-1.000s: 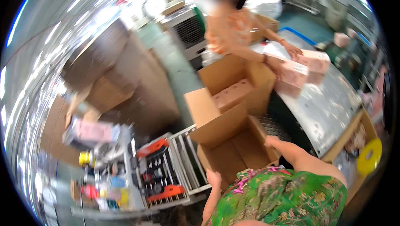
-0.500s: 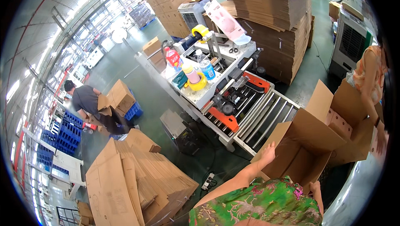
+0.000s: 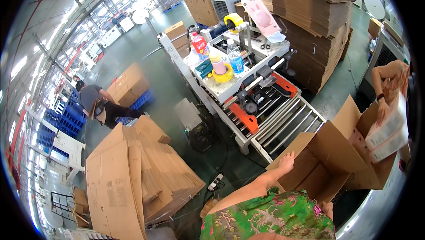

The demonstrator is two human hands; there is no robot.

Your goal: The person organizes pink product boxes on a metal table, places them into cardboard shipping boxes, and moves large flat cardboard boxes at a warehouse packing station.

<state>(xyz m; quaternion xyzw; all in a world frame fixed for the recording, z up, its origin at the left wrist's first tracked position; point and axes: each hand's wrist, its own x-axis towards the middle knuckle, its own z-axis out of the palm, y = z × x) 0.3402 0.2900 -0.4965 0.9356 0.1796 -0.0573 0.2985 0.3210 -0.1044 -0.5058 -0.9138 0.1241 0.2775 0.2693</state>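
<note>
An open, empty cardboard box (image 3: pixel 310 169) stands before me with its flaps up. My left hand (image 3: pixel 287 162) is closed over the upper edge of its left flap. Down at the box's near edge is my right hand (image 3: pixel 326 209), closed on the cardboard there and partly covered by a green patterned garment (image 3: pixel 265 213). A second open box (image 3: pixel 369 176) stands right against mine, pinkish packs inside. Over it, a co-worker's hand (image 3: pixel 381 112) holds a pale plastic-wrapped pack (image 3: pixel 388 131).
A roller conveyor (image 3: pixel 292 122) with a tape machine lies ahead; bottles and yellow tape rolls (image 3: pixel 221 74) sit on its top. Flattened cartons (image 3: pixel 133 173) lean at left, more stacked (image 3: pixel 310 32) behind. A power strip (image 3: pixel 216 181) lies on the floor. Another person (image 3: pixel 95 100) bends at far left.
My view has shifted a little. Both my hands stay at the box. The co-worker's arm has risen with a pale pack over the second box. The far person has stepped and turned.
</note>
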